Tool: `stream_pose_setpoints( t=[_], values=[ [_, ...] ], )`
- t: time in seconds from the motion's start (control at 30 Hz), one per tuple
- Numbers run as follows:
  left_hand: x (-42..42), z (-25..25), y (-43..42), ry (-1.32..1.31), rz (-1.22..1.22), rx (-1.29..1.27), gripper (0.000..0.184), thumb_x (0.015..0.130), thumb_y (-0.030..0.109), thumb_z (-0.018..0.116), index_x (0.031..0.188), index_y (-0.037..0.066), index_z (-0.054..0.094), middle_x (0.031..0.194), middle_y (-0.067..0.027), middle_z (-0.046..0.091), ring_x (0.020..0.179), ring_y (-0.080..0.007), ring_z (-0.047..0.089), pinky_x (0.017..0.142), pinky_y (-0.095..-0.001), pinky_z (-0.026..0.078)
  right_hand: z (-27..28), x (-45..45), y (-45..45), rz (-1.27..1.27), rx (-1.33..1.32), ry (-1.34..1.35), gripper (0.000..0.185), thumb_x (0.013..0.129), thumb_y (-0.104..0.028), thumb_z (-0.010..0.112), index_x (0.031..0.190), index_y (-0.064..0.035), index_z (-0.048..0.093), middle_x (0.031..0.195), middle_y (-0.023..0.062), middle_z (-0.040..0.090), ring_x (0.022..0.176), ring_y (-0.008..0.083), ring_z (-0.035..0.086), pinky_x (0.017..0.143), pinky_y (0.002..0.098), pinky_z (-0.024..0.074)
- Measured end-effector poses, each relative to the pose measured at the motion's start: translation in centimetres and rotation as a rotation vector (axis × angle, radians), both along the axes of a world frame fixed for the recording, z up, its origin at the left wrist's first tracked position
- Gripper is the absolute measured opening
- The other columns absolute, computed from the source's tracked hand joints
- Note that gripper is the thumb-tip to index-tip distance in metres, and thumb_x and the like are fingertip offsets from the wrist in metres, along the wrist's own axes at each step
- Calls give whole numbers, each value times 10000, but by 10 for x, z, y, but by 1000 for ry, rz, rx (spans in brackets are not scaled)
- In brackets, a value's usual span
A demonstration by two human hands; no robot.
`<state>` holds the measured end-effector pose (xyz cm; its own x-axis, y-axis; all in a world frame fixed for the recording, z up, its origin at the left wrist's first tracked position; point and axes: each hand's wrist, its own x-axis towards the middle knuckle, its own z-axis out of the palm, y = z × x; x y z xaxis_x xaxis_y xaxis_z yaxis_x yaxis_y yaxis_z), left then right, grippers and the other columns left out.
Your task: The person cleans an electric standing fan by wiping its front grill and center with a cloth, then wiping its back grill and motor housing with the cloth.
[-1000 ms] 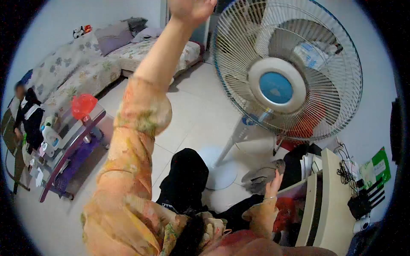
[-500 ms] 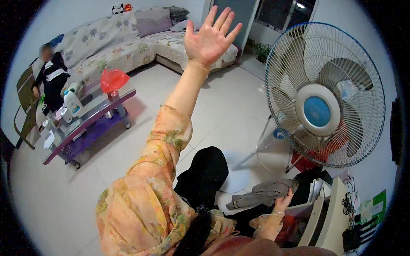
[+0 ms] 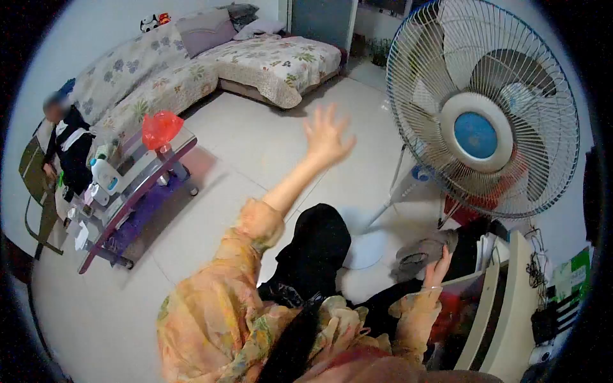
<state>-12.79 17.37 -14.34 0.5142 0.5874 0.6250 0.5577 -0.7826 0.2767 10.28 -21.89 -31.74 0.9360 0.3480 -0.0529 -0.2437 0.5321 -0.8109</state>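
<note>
My left hand (image 3: 327,139) is held out over the tiled floor, fingers spread and slightly blurred, with nothing in it. It is between the sofa and the standing fan (image 3: 479,131). Low on the right, my right hand (image 3: 438,268) lies beside a grey cloth (image 3: 418,255), its fingers extended and pointing up. Whether it touches the cloth I cannot tell. My black-clad knee (image 3: 318,239) shows between the two arms. The fan's pale round base (image 3: 365,252) stands just beyond that knee.
A low table (image 3: 185,143) at the left bears a red plastic bag (image 3: 161,129) and a white bottle (image 3: 105,175). A person (image 3: 71,143) sits behind it. A floral-covered sofa (image 3: 281,60) lines the back. Cream furniture (image 3: 511,306) and a black router (image 3: 546,322) are at the right.
My left hand has come down from high in front, its fingers still spread. My right hand stays low by the grey cloth, which has shifted and bunched. The view has also shifted.
</note>
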Motion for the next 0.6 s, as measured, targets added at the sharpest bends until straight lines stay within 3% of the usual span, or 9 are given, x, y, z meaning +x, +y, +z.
stream_pose_setpoints(
  t=[0.07, 0.17, 0.23, 0.27, 0.33, 0.43, 0.5, 0.57, 0.6],
  values=[
    [13, -45, -43, 198, -105, 51, 566, 777, 453, 649, 1293, 258, 525, 1485, -164, 253, 1375, -408, 176, 1013, -709, 133, -8, -9, 0, -111, -311, -327, 454, 888, -171, 574, 1310, -70, 441, 1274, 99, 503, 1139, 250, 500, 948, 357, 416],
    [42, -113, -105, 288, -379, -304, 488, 773, 464, 641, 1201, 233, 603, 1465, -164, 289, 1389, -408, 143, 1010, -738, 67, 16, -16, 22, -52, -121, -9, 427, 919, -160, 528, 1320, -43, 442, 1297, 74, 493, 1154, 228, 486, 956, 334, 398],
    [56, -138, -142, 299, -555, -488, 451, 803, 449, 607, 1174, 192, 620, 1391, -155, 395, 1346, -386, 255, 977, -757, 141, 42, -42, 38, 168, -9, -87, 439, 937, -174, 506, 1344, -37, 417, 1328, 79, 470, 1179, 217, 468, 965, 321, 387],
    [54, -128, -160, 307, -602, -607, 439, 813, 419, 610, 1151, 139, 625, 1317, -167, 475, 1243, -373, 408, 989, -664, 279, 36, -42, 44, 174, -105, -259, 466, 929, -186, 523, 1350, -25, 405, 1311, 83, 478, 1152, 206, 480, 937, 306, 398],
    [77, -168, -182, 5, -791, -805, 436, 805, 381, 624, 1112, 72, 629, 1186, -206, 564, 1100, -373, 529, 930, -519, 413, 27, -45, 54, 193, -232, -461, 521, 919, -206, 547, 1367, -3, 375, 1297, 94, 482, 1115, 191, 496, 898, 282, 412],
    [85, -174, -196, -72, -664, -821, 370, 825, 313, 600, 1037, 11, 625, 996, -238, 622, 945, -394, 593, 827, -452, 464, 38, -63, 73, 306, -255, -249, 594, 921, -223, 556, 1404, 24, 314, 1343, 121, 445, 1118, 196, 490, 895, 268, 410],
    [91, -185, -188, -114, -628, -882, 326, 839, 276, 580, 1003, -2, 624, 954, -242, 627, 918, -400, 600, 803, -470, 464, -2, -39, 78, 330, -610, -709, 673, 931, -293, 541, 1426, 55, 246, 1426, 179, 347, 1228, 238, 415, 998, 295, 341],
    [92, -195, -181, -287, -565, -870, 262, 871, 225, 531, 959, -8, 615, 912, -243, 630, 882, -400, 609, 761, -464, 468, -12, -32, 83, 327, -661, -753, 707, 934, -343, 532, 1423, 70, 233, 1444, 199, 316, 1274, 249, 377, 1036, 306, 304],
    [89, -195, -176, -345, -510, -919, 259, 874, 219, 526, 953, -12, 611, 918, -246, 628, 883, -399, 609, 752, -458, 468, 37, -74, 94, 217, -662, -446, 737, 940, -407, 502, 1421, 79, 226, 1458, 205, 296, 1312, 253, 340, 1064, 313, 265]
  ],
)
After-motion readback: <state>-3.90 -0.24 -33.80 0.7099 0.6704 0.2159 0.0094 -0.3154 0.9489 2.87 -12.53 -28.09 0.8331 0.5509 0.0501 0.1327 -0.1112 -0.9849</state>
